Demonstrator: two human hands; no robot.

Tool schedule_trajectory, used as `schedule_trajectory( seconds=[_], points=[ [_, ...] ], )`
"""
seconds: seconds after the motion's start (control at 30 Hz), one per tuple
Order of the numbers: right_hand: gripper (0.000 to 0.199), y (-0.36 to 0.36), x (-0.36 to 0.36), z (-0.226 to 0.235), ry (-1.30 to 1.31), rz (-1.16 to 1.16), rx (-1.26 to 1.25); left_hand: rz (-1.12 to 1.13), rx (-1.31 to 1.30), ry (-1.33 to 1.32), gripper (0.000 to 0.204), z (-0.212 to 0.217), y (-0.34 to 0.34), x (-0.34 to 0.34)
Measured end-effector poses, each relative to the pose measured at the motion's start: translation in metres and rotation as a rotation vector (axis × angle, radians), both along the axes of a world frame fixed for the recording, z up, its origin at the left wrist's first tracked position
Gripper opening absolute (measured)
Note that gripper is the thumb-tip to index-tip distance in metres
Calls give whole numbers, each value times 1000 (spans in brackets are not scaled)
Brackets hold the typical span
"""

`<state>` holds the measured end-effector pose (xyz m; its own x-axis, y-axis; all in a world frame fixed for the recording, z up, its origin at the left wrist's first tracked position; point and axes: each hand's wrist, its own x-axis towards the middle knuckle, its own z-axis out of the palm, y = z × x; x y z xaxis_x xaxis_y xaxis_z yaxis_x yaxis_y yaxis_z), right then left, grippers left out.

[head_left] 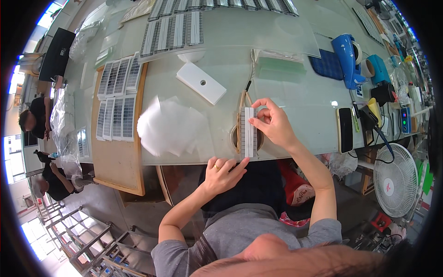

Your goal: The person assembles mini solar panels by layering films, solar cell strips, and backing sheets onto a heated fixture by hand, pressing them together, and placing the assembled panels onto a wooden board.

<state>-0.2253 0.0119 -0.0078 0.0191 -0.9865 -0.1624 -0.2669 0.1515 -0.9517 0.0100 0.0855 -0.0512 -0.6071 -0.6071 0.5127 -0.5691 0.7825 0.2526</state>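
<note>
Left hand [223, 170] palm-down, gold ring on one finger, index extended forward and rightward, other fingers loosely curled. Right hand [273, 122] raised higher, thumb and fingertips pinched together, wrist bent. Both forearms bare, elbows bent outward.

A white block [201, 82] with a hole lies beyond the fingertips, thin white sheets [168, 125] left, a dark phone [344, 129] right.

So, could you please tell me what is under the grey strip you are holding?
Under the grey strip sits a round wooden ring on the glass table; its rim shows on both sides. The ring's middle is covered. The right hand pinches the top, the left hand touches the bottom.
</note>
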Motion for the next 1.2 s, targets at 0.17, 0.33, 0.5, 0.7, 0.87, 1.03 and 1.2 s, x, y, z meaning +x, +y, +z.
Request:
schedule_trajectory(
  seconds=[0.17,0.33,0.5,0.7,0.87,1.03,1.2],
  points=[
    [29,0,-1,-3,11,3,-57,-5,-3,-8,55,1,-1,1],
    [29,-1,1,-1,62,6,-121,-10,-9,-11,56,-1,-1,1],
    [30,-1,1,-2,106,11,-170,-12,-13,-17,56,0,-1,1],
    [31,-3,1,1,113,12,-190,-17,-9,-22,57,-1,-2,2],
    [39,-2,1,-2,273,-4,-243,-25,-26,-23,57,0,-3,2],
    [41,-3,-2,-10,284,-3,-175,-28,-21,-20,57,-2,-1,2],
    [41,-5,-2,-15,298,-4,-210,-30,-27,-16,56,-3,-2,2]
  ],
)
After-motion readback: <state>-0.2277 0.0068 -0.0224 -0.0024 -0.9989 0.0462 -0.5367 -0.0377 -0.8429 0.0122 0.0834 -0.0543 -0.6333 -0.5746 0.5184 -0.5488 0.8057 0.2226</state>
